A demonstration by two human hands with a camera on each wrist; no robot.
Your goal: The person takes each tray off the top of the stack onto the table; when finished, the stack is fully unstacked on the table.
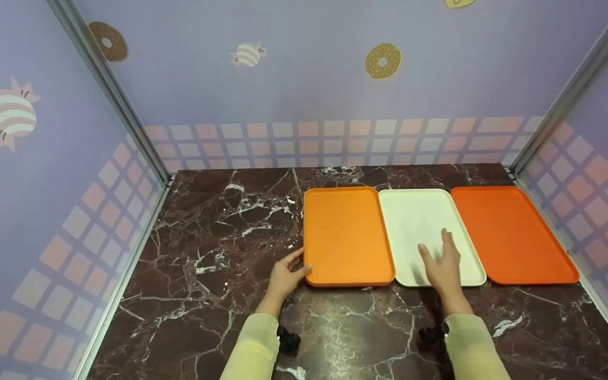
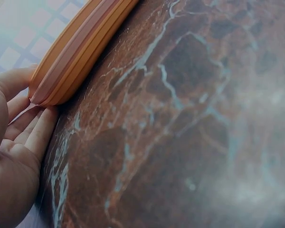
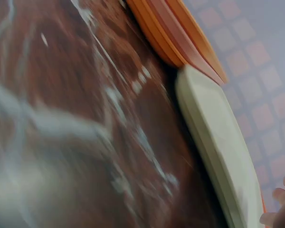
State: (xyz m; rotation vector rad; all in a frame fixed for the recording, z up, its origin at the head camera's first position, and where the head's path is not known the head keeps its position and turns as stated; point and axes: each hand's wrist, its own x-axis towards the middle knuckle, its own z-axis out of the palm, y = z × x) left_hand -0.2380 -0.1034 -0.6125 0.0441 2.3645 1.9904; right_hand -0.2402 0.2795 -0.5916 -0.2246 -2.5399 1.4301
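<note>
A stack of trays with an orange one on top [image 1: 347, 235] lies left of the middle tray. In the left wrist view its edge shows a pinkish tray [image 2: 69, 59] between orange layers. My left hand [image 1: 284, 274] holds the stack's near left corner, thumb at the top rim and fingers along the side and lower edge. A white tray [image 1: 415, 227] lies beside the stack. Over its near right part hovers my right hand [image 1: 444, 264], fingers spread and holding nothing. Only its fingertips [image 3: 282, 194] enter the right wrist view.
A red-orange tray [image 1: 515, 235] lies right of the white one, close to the right wall panel. The trays stand in a row on a dark marbled table [image 1: 219, 295]. Purple patterned panels [image 1: 304, 79] enclose the back and both sides.
</note>
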